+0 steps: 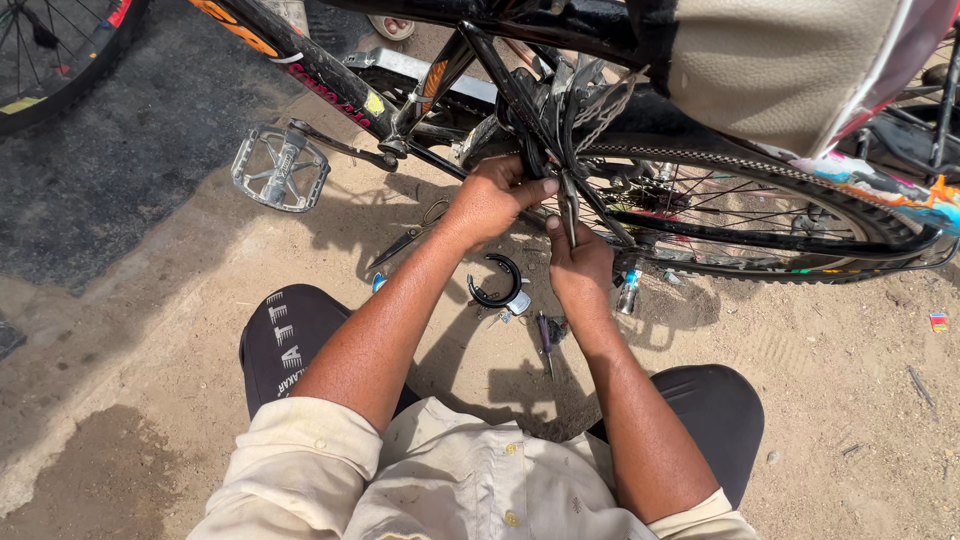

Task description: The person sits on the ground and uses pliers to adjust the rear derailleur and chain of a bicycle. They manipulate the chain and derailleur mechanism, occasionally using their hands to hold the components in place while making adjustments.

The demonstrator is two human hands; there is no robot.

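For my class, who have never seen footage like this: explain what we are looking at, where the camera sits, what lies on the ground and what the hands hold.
The one picture comes from a camera on the person's head, looking down at their own arms and knees. No machine is present. The left hand grips a black bicycle frame tube near the rear wheel. The right hand holds pliers against it. On the sandy ground lie scissors, a black curved piece and a screwdriver. A metal pedal sticks out at the left.
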